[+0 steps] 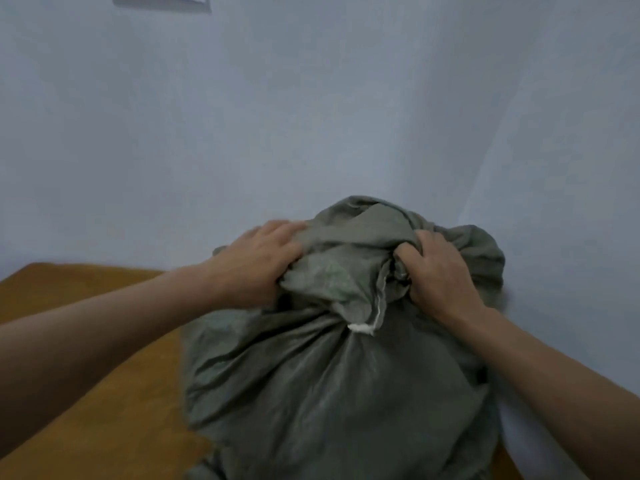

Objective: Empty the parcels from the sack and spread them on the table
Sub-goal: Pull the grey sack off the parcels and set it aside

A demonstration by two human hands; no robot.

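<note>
A bulging grey-green woven sack (pixel 329 393) stands on the wooden table (pixel 86 393) close in front of me, its top bunched into folds with a white stitched hem showing. My left hand (pixel 256 261) clutches the gathered fabric on the left of the sack's top. My right hand (pixel 440 271) is shut on the folds at the right of the top. No parcels are visible; whatever fills the sack is hidden by the cloth.
The orange-brown table top runs to the left and toward me, its far edge meeting a pale blue-white wall (pixel 311 116). The wall also runs close along the sack's right side. A pale fixture (pixel 162 1) hangs high on the wall.
</note>
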